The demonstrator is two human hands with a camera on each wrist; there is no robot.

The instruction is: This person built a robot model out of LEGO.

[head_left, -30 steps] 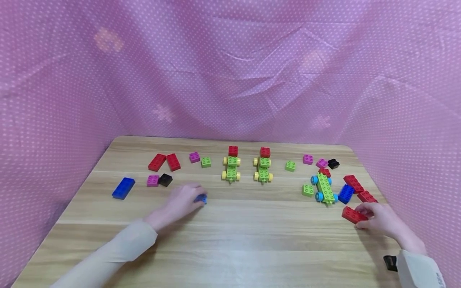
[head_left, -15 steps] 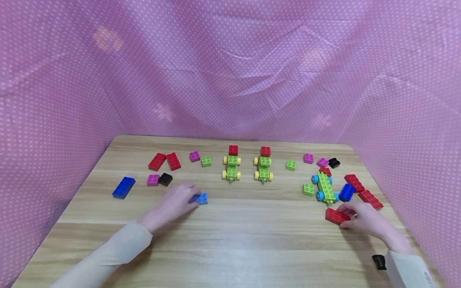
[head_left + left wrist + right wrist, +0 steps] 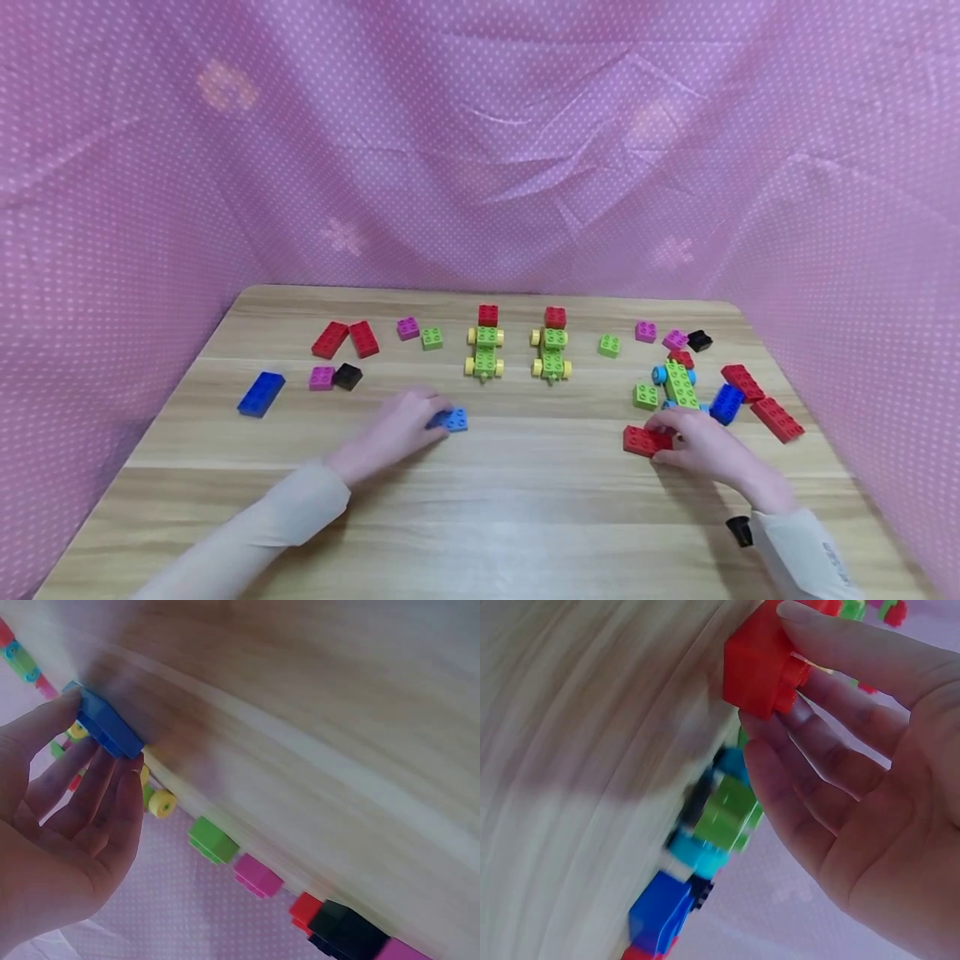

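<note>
My left hand (image 3: 433, 417) pinches a small blue brick (image 3: 454, 419) against the wooden table (image 3: 510, 500), left of centre. In the left wrist view, the thumb and fingers of that hand (image 3: 94, 750) clamp the blue brick (image 3: 109, 729) from both sides. My right hand (image 3: 663, 433) grips a long red brick (image 3: 640, 440) on the table at the right. The right wrist view shows that hand (image 3: 780, 682) with its thumb over the red brick (image 3: 759, 669) and its fingers under it.
Two green cars with yellow wheels (image 3: 484, 352) (image 3: 552, 353) stand mid-table, each with a red brick behind it. A green car with blue wheels (image 3: 678, 383) sits beside my right hand among red, blue and green bricks. More bricks lie far left. Pink dotted cloth walls the table.
Both hands slid toward the middle of the table: the left moved right with the blue brick, and the right moved left with the red brick.
</note>
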